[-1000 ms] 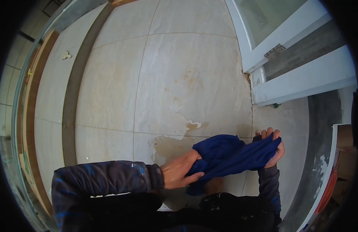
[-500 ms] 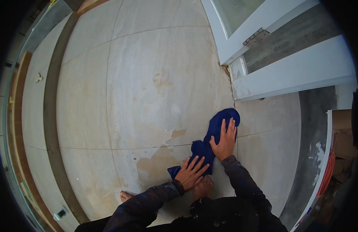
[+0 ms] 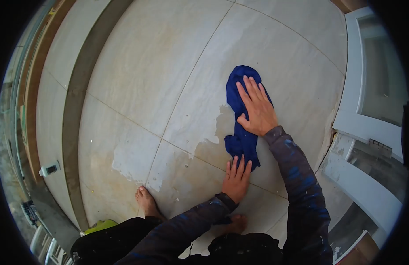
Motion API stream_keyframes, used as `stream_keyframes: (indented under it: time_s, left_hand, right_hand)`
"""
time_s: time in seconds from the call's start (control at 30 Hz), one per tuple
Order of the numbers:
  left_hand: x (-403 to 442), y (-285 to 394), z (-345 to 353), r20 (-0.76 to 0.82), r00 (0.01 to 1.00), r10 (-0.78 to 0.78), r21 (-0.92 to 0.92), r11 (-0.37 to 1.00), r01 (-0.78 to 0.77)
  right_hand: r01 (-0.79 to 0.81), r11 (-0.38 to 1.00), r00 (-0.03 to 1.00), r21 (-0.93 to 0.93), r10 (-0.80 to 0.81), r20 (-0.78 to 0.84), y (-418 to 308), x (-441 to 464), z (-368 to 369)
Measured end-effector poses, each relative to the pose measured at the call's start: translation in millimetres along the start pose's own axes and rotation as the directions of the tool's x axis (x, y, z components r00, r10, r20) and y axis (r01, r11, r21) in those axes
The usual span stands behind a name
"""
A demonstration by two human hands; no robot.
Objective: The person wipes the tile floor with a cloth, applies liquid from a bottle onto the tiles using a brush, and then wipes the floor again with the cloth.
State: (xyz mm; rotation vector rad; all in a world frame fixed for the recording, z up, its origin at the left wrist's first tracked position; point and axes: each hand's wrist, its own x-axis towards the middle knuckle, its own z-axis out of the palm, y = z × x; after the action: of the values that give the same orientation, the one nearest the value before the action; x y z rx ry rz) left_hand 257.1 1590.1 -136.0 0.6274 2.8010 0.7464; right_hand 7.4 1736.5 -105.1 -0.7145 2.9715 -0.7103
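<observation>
A dark blue cloth (image 3: 246,139) lies bunched and stretched out on the tiled floor (image 3: 138,110). My right hand (image 3: 257,108) presses flat on its far part, fingers spread. Lower down, my left hand (image 3: 236,179) lies at the near end of the cloth, fingers extended, the fingertips on or at its edge. To the left of the cloth, a patchy film with ragged edges and a tan damp-looking patch (image 3: 224,121) show on the tiles.
My bare feet, one a left foot (image 3: 147,201), stand on the floor near me. A white-framed door (image 3: 368,128) with a hinge is at the right. Along the left runs a raised step (image 3: 74,110) with a small device (image 3: 49,168) on it. Something yellow-green (image 3: 100,225) lies near my leg.
My right hand has slid the cloth forward, away from the door corner, and my left hand has moved along with it. The view has turned, so the door now sits farther right.
</observation>
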Motion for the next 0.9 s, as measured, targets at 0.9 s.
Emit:
stream_keyframes:
  time_s: [0.9]
  left_hand:
    - [-260,-33,-8,0.070,0.977,0.200,-0.046,0.979,-0.197]
  right_hand:
    - [-0.474,0.880,0.851,-0.030,0.449,-0.273,-92,-163,57]
